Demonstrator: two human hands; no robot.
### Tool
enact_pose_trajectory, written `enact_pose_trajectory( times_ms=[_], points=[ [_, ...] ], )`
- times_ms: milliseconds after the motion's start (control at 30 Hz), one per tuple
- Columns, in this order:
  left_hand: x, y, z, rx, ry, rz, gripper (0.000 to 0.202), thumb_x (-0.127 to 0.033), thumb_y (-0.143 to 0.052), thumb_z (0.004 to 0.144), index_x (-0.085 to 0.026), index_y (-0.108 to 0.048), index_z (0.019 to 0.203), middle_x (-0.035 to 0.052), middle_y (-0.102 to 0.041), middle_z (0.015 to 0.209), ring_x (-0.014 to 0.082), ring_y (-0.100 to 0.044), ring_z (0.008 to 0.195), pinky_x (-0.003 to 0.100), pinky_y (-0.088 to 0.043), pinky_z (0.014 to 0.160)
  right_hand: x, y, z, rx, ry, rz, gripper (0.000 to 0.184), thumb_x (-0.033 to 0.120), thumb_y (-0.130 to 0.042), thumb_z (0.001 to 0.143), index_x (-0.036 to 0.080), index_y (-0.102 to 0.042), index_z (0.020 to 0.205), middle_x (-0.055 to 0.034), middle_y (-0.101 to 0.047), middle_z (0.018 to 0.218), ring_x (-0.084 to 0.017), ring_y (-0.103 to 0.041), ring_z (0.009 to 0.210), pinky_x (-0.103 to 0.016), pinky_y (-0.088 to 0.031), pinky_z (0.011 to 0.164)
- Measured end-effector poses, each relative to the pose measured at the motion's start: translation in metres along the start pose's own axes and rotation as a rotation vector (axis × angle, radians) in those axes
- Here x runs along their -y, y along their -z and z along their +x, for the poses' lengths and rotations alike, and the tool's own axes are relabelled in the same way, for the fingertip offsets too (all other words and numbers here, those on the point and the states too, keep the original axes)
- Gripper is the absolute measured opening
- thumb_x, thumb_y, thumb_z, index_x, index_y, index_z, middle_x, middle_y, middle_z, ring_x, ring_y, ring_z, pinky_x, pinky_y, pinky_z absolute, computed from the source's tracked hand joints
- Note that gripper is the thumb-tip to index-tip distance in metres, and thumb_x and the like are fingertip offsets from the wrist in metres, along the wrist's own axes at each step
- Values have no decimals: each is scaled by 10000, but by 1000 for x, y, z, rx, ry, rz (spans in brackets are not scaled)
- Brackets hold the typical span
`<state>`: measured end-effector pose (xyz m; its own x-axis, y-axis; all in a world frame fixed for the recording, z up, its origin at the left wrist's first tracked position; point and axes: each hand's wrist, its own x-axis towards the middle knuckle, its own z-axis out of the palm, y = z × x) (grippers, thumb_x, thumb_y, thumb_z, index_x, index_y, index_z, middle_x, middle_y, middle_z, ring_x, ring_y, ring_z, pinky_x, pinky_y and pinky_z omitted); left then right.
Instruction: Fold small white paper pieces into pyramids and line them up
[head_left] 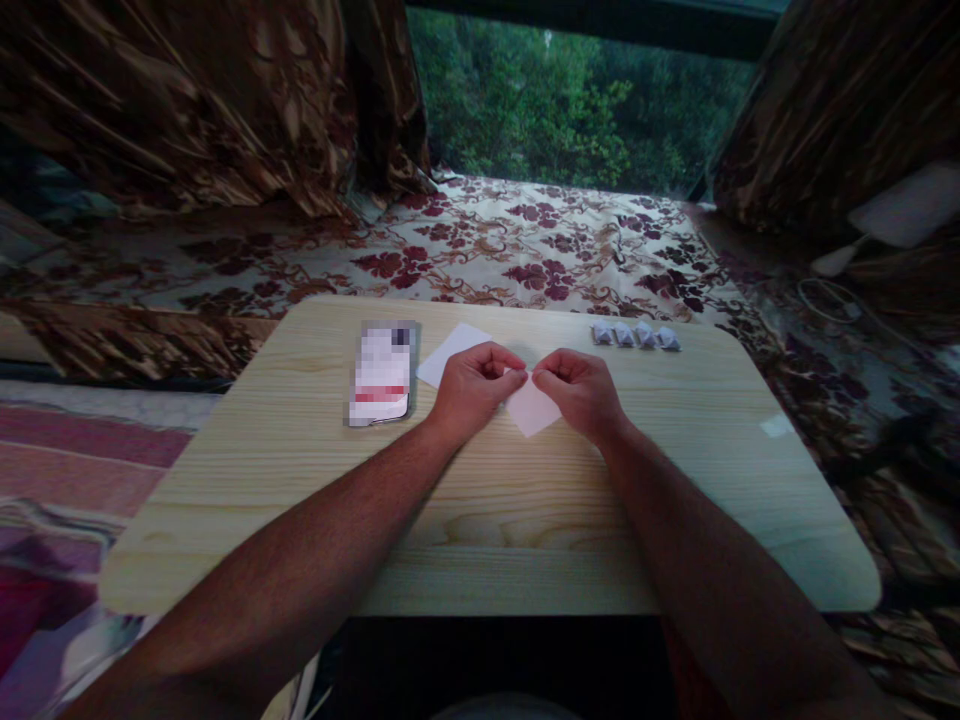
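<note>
Both my hands meet over the middle of a light wooden table [487,520]. My left hand [472,385] and my right hand [581,390] each pinch the upper edge of a small white paper square [532,410], fingers curled closed on it. The paper's lower corner rests on the tabletop. A second white sheet [448,355] lies flat just behind my left hand, partly hidden by it.
A phone [382,375] lies face up left of my left hand. A row of several small folded paper pieces [636,335] sits at the table's far right edge. Beyond the table are a floral cloth [525,245], brown curtains and a window.
</note>
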<state>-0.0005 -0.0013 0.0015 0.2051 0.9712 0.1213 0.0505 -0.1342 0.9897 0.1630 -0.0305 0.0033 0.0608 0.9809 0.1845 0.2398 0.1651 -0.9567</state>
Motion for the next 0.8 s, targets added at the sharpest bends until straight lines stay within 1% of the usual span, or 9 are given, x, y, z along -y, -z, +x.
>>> enact_pose_trajectory(
  times_ms=[267, 500, 800],
  points=[
    [1, -1, 0, -4, -18, 2, 141, -257, -759, 667, -167, -707, 762, -24, -591, 579, 77, -451, 504, 216, -312, 485, 0, 1, 1, -7, 9, 19, 115, 251, -652, 737, 170, -640, 658, 26, -578, 567, -92, -457, 506, -231, -320, 471],
    [1, 0, 0, -35, -19, -43, 145, -249, -760, 661, -169, -704, 769, -26, -595, 597, 80, -472, 516, 218, -335, 495, 0, 1, 1, 51, -64, 103, 106, 276, -688, 713, 172, -680, 729, 1, -656, 637, -112, -535, 537, -233, -379, 493],
    [0, 0, 0, -50, -17, -20, 135, -241, -757, 662, -170, -708, 765, -23, -595, 600, 77, -469, 521, 212, -336, 498, -3, 1, 1, 47, -50, 86, 91, 258, -694, 720, 170, -692, 742, -5, -669, 637, -118, -551, 533, -236, -379, 485]
  ],
)
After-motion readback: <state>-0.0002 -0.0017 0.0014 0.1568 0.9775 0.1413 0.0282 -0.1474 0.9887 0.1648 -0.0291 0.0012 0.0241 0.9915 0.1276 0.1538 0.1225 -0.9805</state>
